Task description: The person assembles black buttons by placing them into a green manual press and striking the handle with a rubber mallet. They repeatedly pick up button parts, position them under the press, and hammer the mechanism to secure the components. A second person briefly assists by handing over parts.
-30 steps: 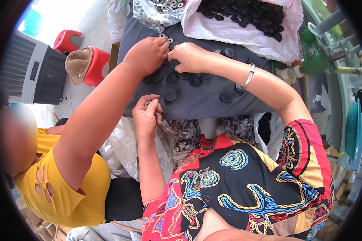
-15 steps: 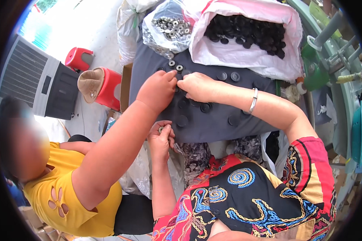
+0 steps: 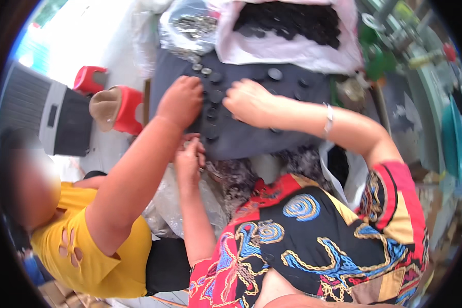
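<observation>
Black round discs (image 3: 216, 95) lie scattered over a dark grey cloth-covered surface (image 3: 292, 138), most of them between the two hands working in the middle of it. The person's right hand (image 3: 249, 100), a silver bracelet (image 3: 327, 119) on its wrist, rests knuckles-up on the cloth with its fingers curled down over the discs. The view blurs there, so I cannot tell whether it pinches one. The left hand (image 3: 190, 159) sits at the near edge of the surface, fingers bunched narrow. It may hold something small, but that is hidden.

A co-worker in a yellow top lays a hand (image 3: 182, 100) just beside the same discs, close to the right hand but apart from it. Behind them stand a pale pink bag of more black discs (image 3: 292, 20) and a clear bag of silvery metal rings (image 3: 195, 23).

To handle the discs well, I judge that fingertip picks, one disc at a time, suit best. Each hand should keep to its own side, so that the two do not knock the loose pieces about.
</observation>
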Tool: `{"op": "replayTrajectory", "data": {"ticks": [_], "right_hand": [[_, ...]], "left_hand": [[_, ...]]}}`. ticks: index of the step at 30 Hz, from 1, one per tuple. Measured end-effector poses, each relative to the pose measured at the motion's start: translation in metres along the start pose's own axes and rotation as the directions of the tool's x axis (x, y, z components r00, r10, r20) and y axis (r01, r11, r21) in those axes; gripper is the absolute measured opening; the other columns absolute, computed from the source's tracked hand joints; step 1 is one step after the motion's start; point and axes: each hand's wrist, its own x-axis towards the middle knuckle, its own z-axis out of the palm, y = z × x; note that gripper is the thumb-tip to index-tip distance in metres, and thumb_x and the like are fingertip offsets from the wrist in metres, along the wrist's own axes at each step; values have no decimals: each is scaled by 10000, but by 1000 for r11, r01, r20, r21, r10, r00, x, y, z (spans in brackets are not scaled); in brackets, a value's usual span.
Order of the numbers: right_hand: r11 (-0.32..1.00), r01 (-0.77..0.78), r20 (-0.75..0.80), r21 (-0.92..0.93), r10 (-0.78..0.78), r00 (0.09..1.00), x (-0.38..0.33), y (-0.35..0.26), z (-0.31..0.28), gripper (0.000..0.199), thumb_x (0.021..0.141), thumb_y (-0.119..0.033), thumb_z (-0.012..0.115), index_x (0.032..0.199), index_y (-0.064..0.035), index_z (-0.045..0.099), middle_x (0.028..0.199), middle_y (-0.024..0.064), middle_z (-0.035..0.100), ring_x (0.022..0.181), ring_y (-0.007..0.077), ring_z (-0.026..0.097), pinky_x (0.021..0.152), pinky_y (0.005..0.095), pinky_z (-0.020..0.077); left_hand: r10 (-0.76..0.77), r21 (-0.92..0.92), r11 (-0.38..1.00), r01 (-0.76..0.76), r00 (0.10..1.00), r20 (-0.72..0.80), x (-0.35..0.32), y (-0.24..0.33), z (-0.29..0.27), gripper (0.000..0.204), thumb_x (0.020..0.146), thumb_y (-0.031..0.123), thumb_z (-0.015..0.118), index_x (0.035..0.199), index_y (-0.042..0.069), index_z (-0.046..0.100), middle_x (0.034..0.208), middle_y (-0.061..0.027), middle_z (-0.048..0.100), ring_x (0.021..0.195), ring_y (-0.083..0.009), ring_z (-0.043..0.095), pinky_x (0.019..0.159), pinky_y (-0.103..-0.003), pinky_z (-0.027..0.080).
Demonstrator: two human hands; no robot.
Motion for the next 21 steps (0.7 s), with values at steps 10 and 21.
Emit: {"op": "replayTrajectory", "data": {"ticks": [10, 21], "right_hand": [[991, 131, -124, 31, -126, 984, -35, -36, 2, 72, 737, -66, 604, 762, -50, 538, 796, 106, 559, 806, 258, 591, 741, 367, 475], [980, 110, 63, 166, -122, 991, -30, -36, -6, 221, 701, -32, 627, 885, -20, 506, 865, 160, 543, 856, 321, 599, 722, 393, 522]], "left_hand": [[69, -95, 993, -71, 997, -27, -18, 7, -2, 128, 864, 73, 564, 958, -14, 568, 595, -51, 539, 345, -78, 420, 320, -207, 292], [71, -50, 996, -73, 997, -31, -17, 12, 0, 107, 876, 73, 559, 940, -6, 592, 595, -49, 543, 335, -83, 414, 314, -215, 290]]}}
